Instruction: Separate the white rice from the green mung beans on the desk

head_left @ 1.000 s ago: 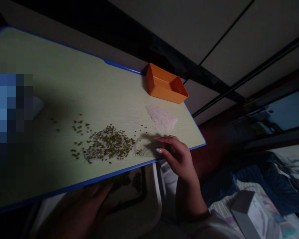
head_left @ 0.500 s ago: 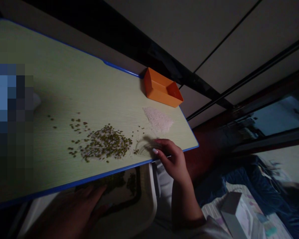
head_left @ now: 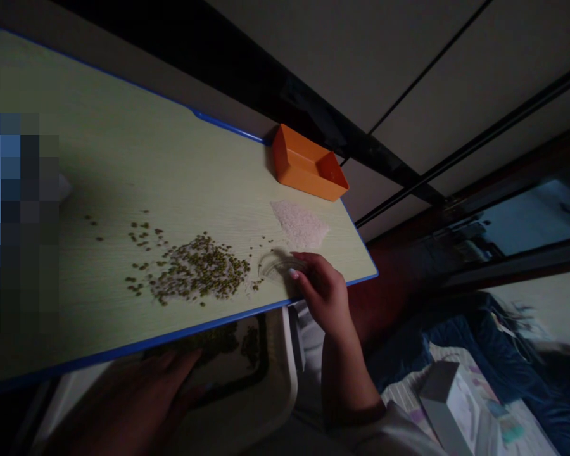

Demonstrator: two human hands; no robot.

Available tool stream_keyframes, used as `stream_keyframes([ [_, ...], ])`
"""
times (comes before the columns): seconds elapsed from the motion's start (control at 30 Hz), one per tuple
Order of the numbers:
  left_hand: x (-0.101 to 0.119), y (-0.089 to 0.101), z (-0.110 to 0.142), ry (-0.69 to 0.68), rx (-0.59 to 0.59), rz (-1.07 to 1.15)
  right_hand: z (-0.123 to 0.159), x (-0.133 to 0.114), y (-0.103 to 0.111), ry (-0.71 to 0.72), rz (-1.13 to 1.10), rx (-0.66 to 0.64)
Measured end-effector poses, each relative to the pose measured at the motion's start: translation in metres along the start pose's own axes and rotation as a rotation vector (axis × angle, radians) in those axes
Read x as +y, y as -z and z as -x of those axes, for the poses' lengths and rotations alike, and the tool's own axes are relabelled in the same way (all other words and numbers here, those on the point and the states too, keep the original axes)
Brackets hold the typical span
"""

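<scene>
A pale green table (head_left: 123,158) with a blue edge carries a heap of green beans mixed with white rice (head_left: 197,272). A separate small pile of white rice (head_left: 300,225) lies near the right corner. My right hand (head_left: 320,291) rests at the table's front edge, its fingers curled round a small clear dish (head_left: 278,269) beside the bean heap. Below the table edge, my left hand (head_left: 137,399) holds a dark tray (head_left: 247,354) with beans in it; the fingers lie along its rim in deep shadow.
An orange rectangular box (head_left: 308,168) stands at the table's far right corner. A pixelated patch (head_left: 16,209) covers the left side. A grey carton (head_left: 451,399) lies on patterned bedding at the lower right. The room is dim.
The view has shifted slightly. My right hand has slid the clear dish a little left and up, closer to the bean heap. My left hand stays under the table.
</scene>
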State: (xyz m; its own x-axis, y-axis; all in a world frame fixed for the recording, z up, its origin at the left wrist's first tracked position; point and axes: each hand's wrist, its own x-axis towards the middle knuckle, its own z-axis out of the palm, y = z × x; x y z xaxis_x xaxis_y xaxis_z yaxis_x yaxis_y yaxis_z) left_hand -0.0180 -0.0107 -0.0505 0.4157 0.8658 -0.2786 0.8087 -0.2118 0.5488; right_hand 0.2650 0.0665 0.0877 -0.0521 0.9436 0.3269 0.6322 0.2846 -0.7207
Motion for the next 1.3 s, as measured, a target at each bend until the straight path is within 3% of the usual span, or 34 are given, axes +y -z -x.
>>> stream_keyframes([
  [0.4, 0.001, 0.0, -0.001, -0.01, -0.051, -0.065, -0.002, 0.0, 0.009, 0.065, -0.086, -0.139],
  [0.83, -0.008, -0.006, 0.002, -0.055, 0.003, -0.071, 0.004, -0.003, 0.018, 0.095, -0.042, -0.126],
  [1.3, 0.004, 0.006, 0.003, -0.024, -0.049, -0.072, 0.005, -0.005, 0.02, 0.07, -0.033, -0.129],
])
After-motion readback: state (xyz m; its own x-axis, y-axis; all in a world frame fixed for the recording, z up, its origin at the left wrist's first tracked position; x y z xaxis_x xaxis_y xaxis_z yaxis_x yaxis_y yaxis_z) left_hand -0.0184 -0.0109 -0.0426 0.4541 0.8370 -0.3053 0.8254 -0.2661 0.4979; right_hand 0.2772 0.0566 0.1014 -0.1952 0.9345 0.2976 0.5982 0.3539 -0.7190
